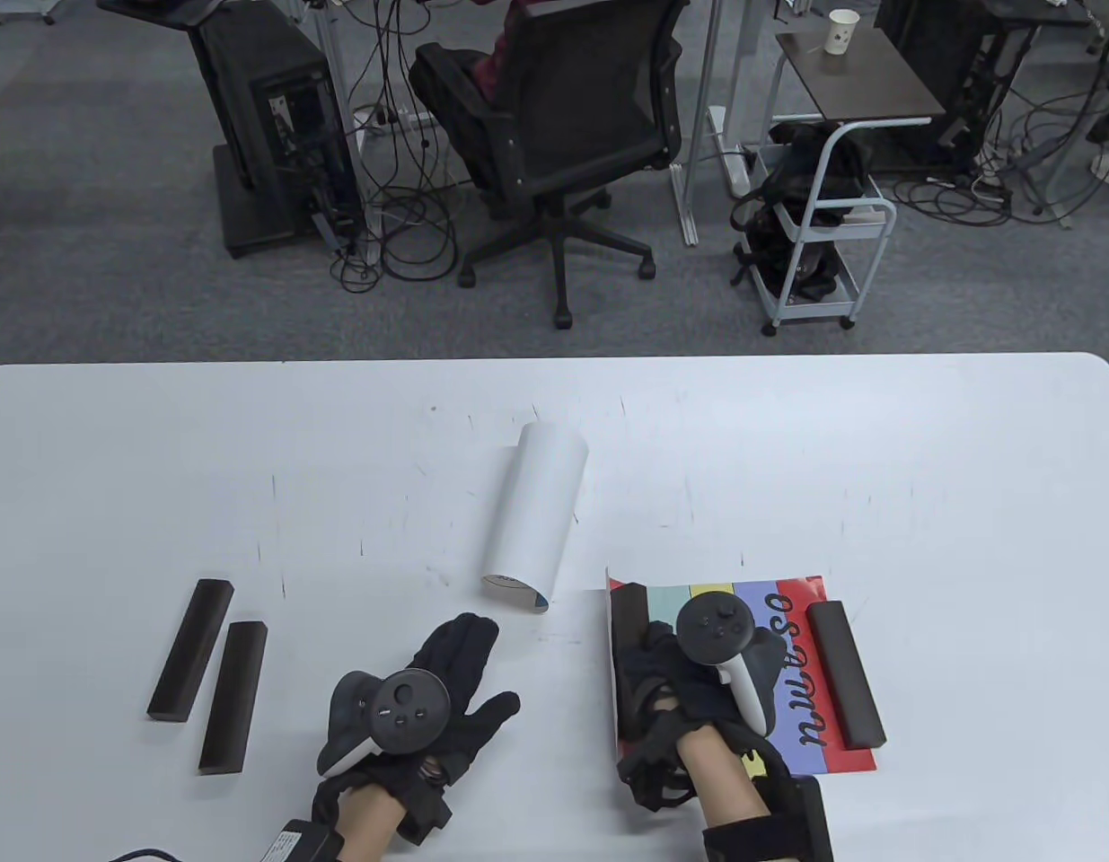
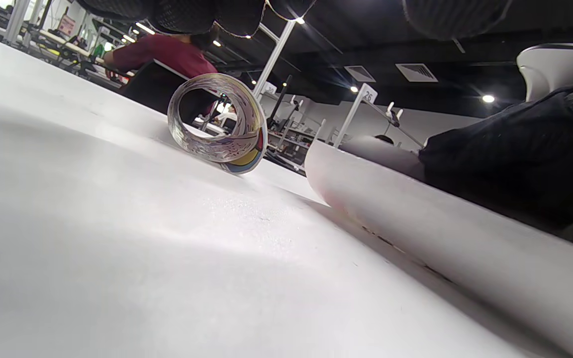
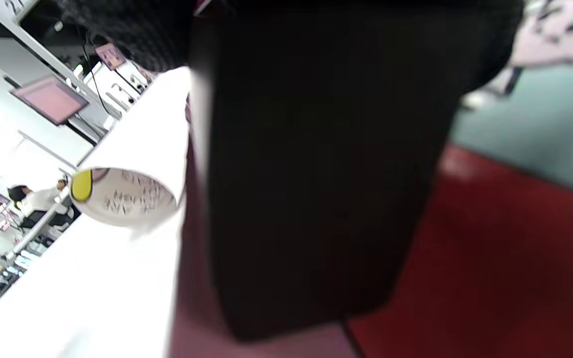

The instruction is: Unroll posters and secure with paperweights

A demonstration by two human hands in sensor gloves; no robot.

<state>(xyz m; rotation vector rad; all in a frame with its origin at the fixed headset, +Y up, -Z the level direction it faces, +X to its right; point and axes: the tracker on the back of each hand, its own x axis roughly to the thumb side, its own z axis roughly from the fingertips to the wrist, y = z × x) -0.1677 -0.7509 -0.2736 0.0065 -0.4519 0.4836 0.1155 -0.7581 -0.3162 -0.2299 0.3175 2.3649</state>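
A colourful unrolled poster lies at the front right. A dark paperweight bar rests on its right edge. My right hand grips a second dark bar down on the poster's curling left edge; this bar fills the right wrist view over the red print. A rolled white poster lies in the middle of the table, also in the left wrist view. My left hand lies open and flat on the table, just short of the roll's near end, holding nothing.
Two more dark paperweight bars lie side by side at the front left. The white table ends at its far edge, with an office chair and a cart on the floor beyond.
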